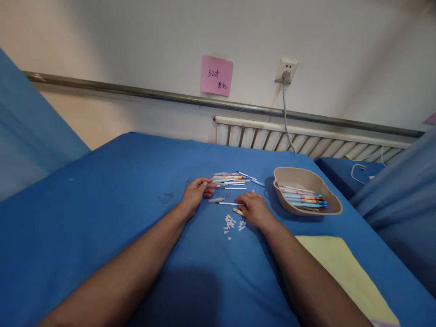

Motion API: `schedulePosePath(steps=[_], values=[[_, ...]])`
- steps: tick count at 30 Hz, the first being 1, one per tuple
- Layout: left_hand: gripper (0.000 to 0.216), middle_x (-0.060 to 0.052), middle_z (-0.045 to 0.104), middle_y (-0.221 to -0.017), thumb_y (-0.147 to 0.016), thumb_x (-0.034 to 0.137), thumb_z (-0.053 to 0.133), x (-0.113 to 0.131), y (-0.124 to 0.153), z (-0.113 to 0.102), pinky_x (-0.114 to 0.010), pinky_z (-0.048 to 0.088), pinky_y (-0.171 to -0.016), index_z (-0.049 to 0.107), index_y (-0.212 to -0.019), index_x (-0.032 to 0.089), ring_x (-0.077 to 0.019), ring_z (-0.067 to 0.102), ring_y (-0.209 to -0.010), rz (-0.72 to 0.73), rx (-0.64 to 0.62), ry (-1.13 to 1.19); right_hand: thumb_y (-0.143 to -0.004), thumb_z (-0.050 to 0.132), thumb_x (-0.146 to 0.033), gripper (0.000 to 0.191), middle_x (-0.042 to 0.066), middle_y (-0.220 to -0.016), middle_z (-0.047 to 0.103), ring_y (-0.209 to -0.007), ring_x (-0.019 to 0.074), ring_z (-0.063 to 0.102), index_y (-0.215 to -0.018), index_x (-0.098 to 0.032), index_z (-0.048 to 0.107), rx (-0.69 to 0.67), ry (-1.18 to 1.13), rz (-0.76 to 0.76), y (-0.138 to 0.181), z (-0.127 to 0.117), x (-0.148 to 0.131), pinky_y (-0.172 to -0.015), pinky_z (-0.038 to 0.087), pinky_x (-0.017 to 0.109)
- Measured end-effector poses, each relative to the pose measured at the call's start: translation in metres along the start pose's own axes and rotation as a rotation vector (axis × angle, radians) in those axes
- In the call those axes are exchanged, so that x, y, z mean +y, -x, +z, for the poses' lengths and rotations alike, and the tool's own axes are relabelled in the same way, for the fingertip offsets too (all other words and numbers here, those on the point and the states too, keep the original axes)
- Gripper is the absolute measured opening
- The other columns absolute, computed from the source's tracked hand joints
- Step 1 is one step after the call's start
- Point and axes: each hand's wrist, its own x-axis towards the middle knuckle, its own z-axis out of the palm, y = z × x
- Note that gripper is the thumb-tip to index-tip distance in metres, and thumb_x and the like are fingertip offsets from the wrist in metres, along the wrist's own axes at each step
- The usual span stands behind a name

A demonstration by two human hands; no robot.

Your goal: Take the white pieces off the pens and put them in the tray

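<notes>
Both my hands rest on a blue cloth-covered table (119, 204). My left hand (195, 193) lies palm down, its fingers curled at the near end of a small pile of pens and white refills (230, 180). My right hand (254, 209) is curled over a short pale pen piece (237, 211) and touches the end of a thin white refill (226, 203). A pale pen barrel (215, 200) lies between the hands. Several tiny white parts (231, 223) are scattered just in front of my right hand.
A beige oval tray (335, 210) holding several assembled pens stands to the right of my right hand. A yellow cloth (344, 268) lies at the near right. Behind the table are a radiator (306, 141), a wall socket with a cable (285, 71) and a pink note (217, 75).
</notes>
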Motion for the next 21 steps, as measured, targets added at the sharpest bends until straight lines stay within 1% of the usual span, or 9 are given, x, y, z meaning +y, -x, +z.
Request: schedulePosePath(steps=[3,7,15,18,21], values=[[0.013,-0.007,0.068,-0.082,-0.082,0.021,0.053,0.003,-0.0026,-0.0065,-0.019,0.048,-0.052,0.056,-0.092,0.013,-0.0082,0.059,-0.057,0.006,0.09,0.04,-0.087,0.051,-0.023,0.017,0.004,-0.094,0.067,-0.09,0.0191,0.058,-0.098,-0.023,0.064,-0.026,0.06,-0.01,0.0013,-0.0027,-0.0012,-0.09,0.032,0.034],[0.012,-0.005,0.066,-0.078,-0.081,0.018,0.052,0.003,-0.0062,-0.0105,-0.017,0.045,-0.049,0.056,-0.091,0.013,-0.0071,0.058,-0.054,0.009,0.143,0.067,-0.088,0.049,-0.027,0.019,0.006,-0.093,0.066,-0.091,0.0213,0.057,-0.1,-0.022,0.064,-0.066,0.143,-0.033,0.0032,-0.0056,-0.0029,-0.086,0.033,0.034],[0.012,-0.003,0.066,-0.073,-0.077,0.018,0.056,0.0014,-0.0043,-0.0091,-0.017,0.043,-0.046,0.057,-0.088,0.013,-0.0078,0.057,-0.052,0.019,0.128,0.047,-0.089,0.047,-0.027,0.018,0.008,-0.092,0.065,-0.089,0.0222,0.056,-0.094,-0.022,0.064,-0.115,0.192,-0.079,0.0066,-0.0077,-0.0048,-0.081,0.032,0.033],[0.012,-0.003,0.066,-0.072,-0.077,0.018,0.055,0.0012,-0.0039,-0.0094,-0.017,0.043,-0.046,0.056,-0.088,0.013,-0.0079,0.057,-0.052,0.025,0.129,0.034,-0.09,0.045,-0.028,0.02,0.008,-0.091,0.064,-0.089,0.022,0.055,-0.094,-0.022,0.064,-0.126,0.203,-0.071,0.0076,-0.0076,-0.0049,-0.082,0.032,0.032],[0.011,-0.003,0.066,-0.071,-0.077,0.018,0.054,0.0006,-0.0044,-0.0098,-0.018,0.043,-0.046,0.056,-0.088,0.013,-0.0081,0.057,-0.052,0.038,0.129,0.014,-0.09,0.044,-0.024,0.019,0.008,-0.093,0.064,-0.09,0.0216,0.055,-0.096,-0.021,0.062,-0.141,0.211,-0.046,0.0083,-0.0083,-0.0049,-0.083,0.032,0.032]])
